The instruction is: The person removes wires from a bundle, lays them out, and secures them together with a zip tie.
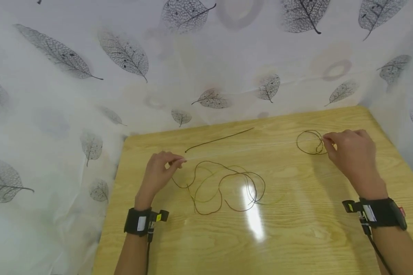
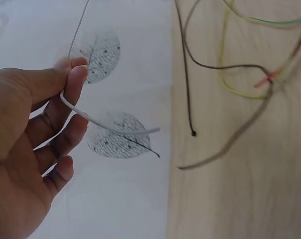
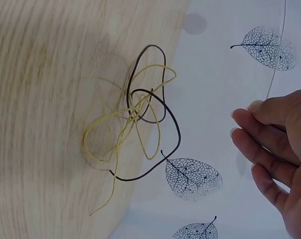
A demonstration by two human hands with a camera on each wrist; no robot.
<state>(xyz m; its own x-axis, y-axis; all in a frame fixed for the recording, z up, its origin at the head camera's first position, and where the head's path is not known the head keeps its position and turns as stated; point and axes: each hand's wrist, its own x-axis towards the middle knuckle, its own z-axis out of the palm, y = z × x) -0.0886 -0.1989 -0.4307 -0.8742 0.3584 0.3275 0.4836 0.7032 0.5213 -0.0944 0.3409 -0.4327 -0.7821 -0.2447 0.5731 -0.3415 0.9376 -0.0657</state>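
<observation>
A thin white wire (image 1: 241, 149) stretches nearly straight between the two hands, above the table. My left hand (image 1: 160, 170) pinches it between thumb and forefinger. A short bent tail of the white wire (image 2: 125, 132) sticks out past those fingers in the left wrist view. The right hand (image 1: 352, 152) pinches the other part with thumb and fingertips; the strand (image 3: 272, 82) runs upward from there. Beside the right hand is a loose dark coil (image 1: 304, 152). In the right wrist view, dark wire (image 3: 179, 134) and yellow wire (image 3: 85, 137) lie tangled together.
Loose brown, reddish and yellow wires (image 1: 221, 202) sprawl over the middle of the wooden table (image 1: 278, 244). A straight dark wire (image 1: 220, 140) lies behind them. A white leaf-print sheet (image 1: 227, 68) hangs along the back and sides.
</observation>
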